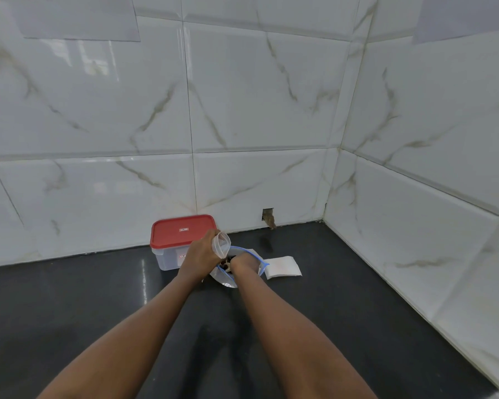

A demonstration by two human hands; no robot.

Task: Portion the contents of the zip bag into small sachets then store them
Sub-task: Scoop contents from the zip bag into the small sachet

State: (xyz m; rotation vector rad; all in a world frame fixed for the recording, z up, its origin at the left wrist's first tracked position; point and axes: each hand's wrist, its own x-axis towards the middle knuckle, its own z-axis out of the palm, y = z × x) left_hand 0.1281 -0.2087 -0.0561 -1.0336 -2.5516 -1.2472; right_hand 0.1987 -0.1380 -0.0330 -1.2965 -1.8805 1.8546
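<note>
Head view: one hand in the zip bag, the other hand holding a sachet

Head camera looks down at a dark glossy counter [69, 312] in a corner of white marble-look wall tiles [271, 96]. The zip bag [226, 280], clear with a blue rim, sits on the counter with its mouth open. It is just in front of a clear container [167, 259] with a red lid [183, 230], which stands against the back wall. Dark contents [228, 259] show inside the mouth of the bag.

The left hand [203, 251] is raised above the bag, and its fingers grip a small sachet [221, 244] of clear plastic with the opening upward. The right hand [244, 262] reaches down into the zip bag. Its fingers are hidden among the contents, so I cannot tell if they are closed on something or not.

Just to the right of the bag, a flat white stack [283, 267] lies on the counter; it is maybe more sachets, but this is not clear. In the back wall, near the counter line, there is a small rough hole [268, 217].
</note>
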